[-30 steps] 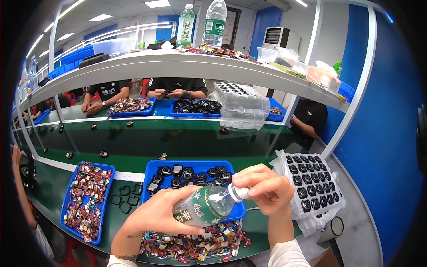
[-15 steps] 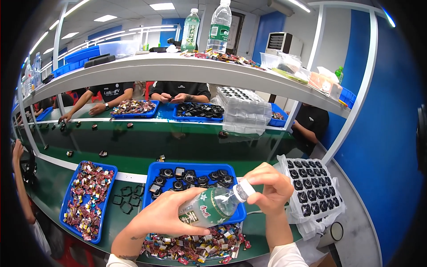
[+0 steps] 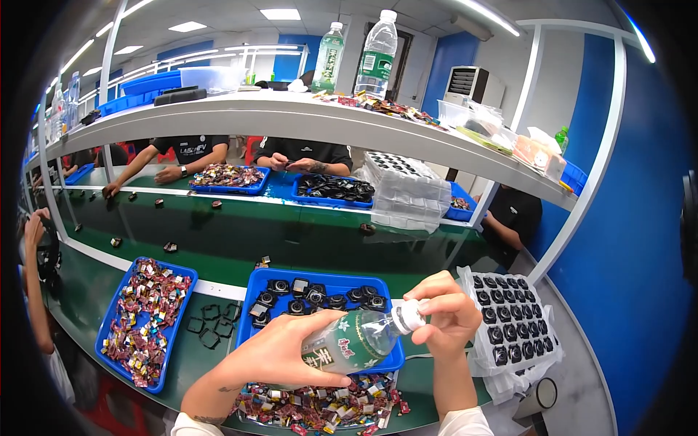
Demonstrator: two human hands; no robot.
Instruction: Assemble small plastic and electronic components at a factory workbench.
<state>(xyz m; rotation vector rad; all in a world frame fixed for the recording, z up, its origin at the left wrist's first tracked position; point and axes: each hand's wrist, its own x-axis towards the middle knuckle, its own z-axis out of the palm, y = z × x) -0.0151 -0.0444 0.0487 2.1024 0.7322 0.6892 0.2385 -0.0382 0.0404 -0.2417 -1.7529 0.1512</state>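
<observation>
A clear plastic bottle (image 3: 369, 336) with a green label lies tilted in front of me, its neck pointing right and slightly up. My left hand (image 3: 280, 350) is wrapped around its body. At the neck, the thumb and fingers of my right hand (image 3: 447, 316) are closed on the white bottle cap (image 3: 408, 317). Whether the cap is loose on the neck I cannot tell. Behind the bottle sits a blue tray (image 3: 251, 291) of black round-lensed modules (image 3: 315, 294). Beneath my hands is a heap of small red, white and yellow parts (image 3: 320, 407).
Left stands a blue tray (image 3: 187, 298) of small coloured parts, beside several black frames (image 3: 211, 323). A white tray (image 3: 471, 291) of black modules is at right. A green conveyor (image 3: 291, 243) crosses behind, below a white shelf (image 3: 276, 109) with bottles. Other people work across it.
My view has shifted, so the scene sits a little further right in the picture. The fingers of my right hand have shifted on the cap. My left hand keeps its hold on the bottle.
</observation>
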